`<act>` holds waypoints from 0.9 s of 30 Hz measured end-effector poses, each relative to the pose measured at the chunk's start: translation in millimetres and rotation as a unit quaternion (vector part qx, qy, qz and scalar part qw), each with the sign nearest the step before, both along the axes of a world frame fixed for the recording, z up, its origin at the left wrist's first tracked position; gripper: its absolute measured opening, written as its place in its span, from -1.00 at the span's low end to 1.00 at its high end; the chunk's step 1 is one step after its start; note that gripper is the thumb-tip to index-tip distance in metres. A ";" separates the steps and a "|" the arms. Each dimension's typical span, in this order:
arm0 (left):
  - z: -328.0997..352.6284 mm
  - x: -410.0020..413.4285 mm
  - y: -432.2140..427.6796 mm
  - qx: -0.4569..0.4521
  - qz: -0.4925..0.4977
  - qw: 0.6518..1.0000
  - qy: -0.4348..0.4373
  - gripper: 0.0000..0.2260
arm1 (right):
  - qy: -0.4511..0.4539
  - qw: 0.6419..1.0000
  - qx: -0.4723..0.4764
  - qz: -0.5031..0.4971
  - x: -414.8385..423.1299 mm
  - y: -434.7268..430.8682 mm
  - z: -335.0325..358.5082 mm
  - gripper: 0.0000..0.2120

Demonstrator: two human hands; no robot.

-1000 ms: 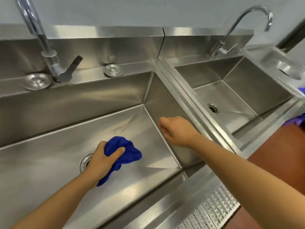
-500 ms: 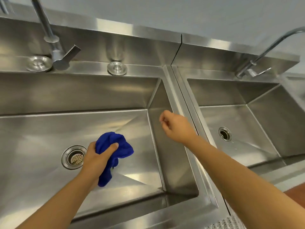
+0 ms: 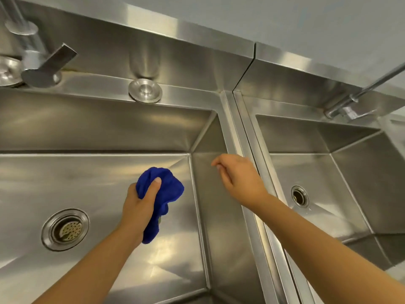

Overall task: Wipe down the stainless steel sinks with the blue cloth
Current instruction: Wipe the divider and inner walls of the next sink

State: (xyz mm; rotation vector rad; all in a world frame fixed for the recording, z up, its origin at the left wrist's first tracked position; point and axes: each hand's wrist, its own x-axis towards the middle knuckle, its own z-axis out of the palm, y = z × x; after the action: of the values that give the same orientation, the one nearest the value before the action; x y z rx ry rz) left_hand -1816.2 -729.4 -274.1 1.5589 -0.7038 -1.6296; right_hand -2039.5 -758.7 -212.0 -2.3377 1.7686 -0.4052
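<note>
I'm looking down into the left sink [image 3: 87, 128], which is filling most of the frame. The left grip [image 3: 138, 207] is squeezing the blue cloth [image 3: 166, 189] into a wad, with the thumb pressing across the top and a tail of fabric hanging out under the palm. The cloth is sitting near the middle of the frame, over the right part of the sink floor and close to the back right corner. I can't tell if it's actually touching the steel.

The right grip [image 3: 238, 178] is hovering just right of the cloth, over the sink's right wall and right beside the divider rim [image 3: 238, 128]. Its fingers are curling loosely and holding nothing. That forearm is crossing the rim from the lower right.

Around it:
- The drain strainer [image 3: 65, 229] is sitting lower left, well apart from the cloth.
- The faucet [image 3: 37, 60] is standing in the upper left, with its lever pointing right.
- A round cap [image 3: 145, 90] is lying on the back ledge, upper middle.
- A second cap [image 3: 6, 71] is peeking out at the left edge, partly behind the faucet.
- The right sink [image 3: 361, 172] is showing its open drain [image 3: 299, 196].
- A thinner tap [image 3: 350, 102] is angling in from the upper right.
</note>
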 end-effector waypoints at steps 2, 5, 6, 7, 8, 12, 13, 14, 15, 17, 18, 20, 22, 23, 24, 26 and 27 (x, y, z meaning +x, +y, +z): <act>-12.1 -13.7 -21.1 -0.006 -0.007 1.000 -0.003 -0.73 | 0.014 1.000 -0.013 0.005 -10.6 -19.4 -11.7 -0.79; -20.7 -36.7 -47.9 -0.017 -0.011 1.000 0.006 -0.70 | 0.038 0.999 -0.035 0.002 -26.8 -56.2 -18.5 -0.76; -22.0 -43.8 -55.8 -0.020 -0.007 1.000 0.012 -0.72 | 0.048 0.998 -0.044 -0.001 -31.5 -69.9 -20.1 -0.73; -23.0 -51.1 -63.3 -0.023 -0.004 1.000 0.018 -0.75 | 0.061 0.997 -0.053 -0.004 -36.0 -85.4 -23.0 -0.70; -22.1 -58.2 -70.5 -0.029 -0.002 0.999 0.027 -0.77 | 0.077 0.995 -0.058 -0.009 -39.9 -102.0 -26.6 -0.66; -23.9 -82.4 -98.6 -0.048 0.011 0.998 0.036 -0.81 | 0.137 0.990 -0.005 -0.041 -49.1 -162.9 -39.7 -0.56; -24.4 -87.7 -105.2 -0.050 0.014 0.998 0.032 -0.81 | 0.145 0.988 0.008 -0.043 -51.0 -173.9 -43.3 -0.55; -24.5 -92.6 -111.8 -0.051 0.017 0.998 0.029 -0.82 | 0.145 0.988 0.021 -0.043 -53.3 -182.1 -46.7 -0.54; -25.4 -98.5 -118.3 -0.050 0.021 0.998 0.027 -0.83 | 0.135 0.989 0.033 -0.044 -56.1 -187.4 -49.6 -0.53; -27.0 -111.0 -132.6 -0.054 0.029 0.998 0.024 -0.85 | 0.094 0.993 0.040 -0.052 -59.6 -192.2 -52.9 -0.49; -27.4 -118.4 -139.7 -0.059 0.030 0.997 0.024 -0.86 | 0.077 0.995 0.040 -0.054 -60.7 -192.4 -53.3 -0.47; -30.9 -137.8 -152.8 -0.064 0.031 0.997 0.036 -0.85 | 0.065 0.996 0.042 -0.055 -62.1 -192.1 -53.0 -0.46; -38.7 -161.7 -163.2 -0.073 0.030 0.996 0.045 -0.80 | 0.059 0.996 0.043 -0.051 -61.0 -192.5 -52.4 -0.47; -45.4 -173.2 -167.4 -0.087 0.031 0.995 0.035 -0.74 | 0.056 0.996 0.040 -0.051 -60.5 -192.5 -53.0 -0.46; -53.3 -182.2 -171.2 -0.103 0.038 0.994 0.017 -0.67 | 0.055 0.997 0.037 -0.050 -60.9 -191.8 -53.2 -0.46; -73.6 -190.0 -180.3 -0.109 0.069 0.992 -0.011 -0.61 | 0.061 0.997 0.031 -0.047 -61.4 -192.4 -54.2 -0.47; -85.1 -190.6 -185.3 -0.095 0.072 0.993 -0.013 -0.63 | 0.065 0.996 0.031 -0.048 -61.7 -193.1 -55.0 -0.47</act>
State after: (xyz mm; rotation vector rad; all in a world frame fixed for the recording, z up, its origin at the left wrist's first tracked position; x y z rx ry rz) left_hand -2006.8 -914.7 -359.2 1.4616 -0.7219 -1.3977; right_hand -2101.2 -951.8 -267.0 -2.2913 1.9273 -0.2114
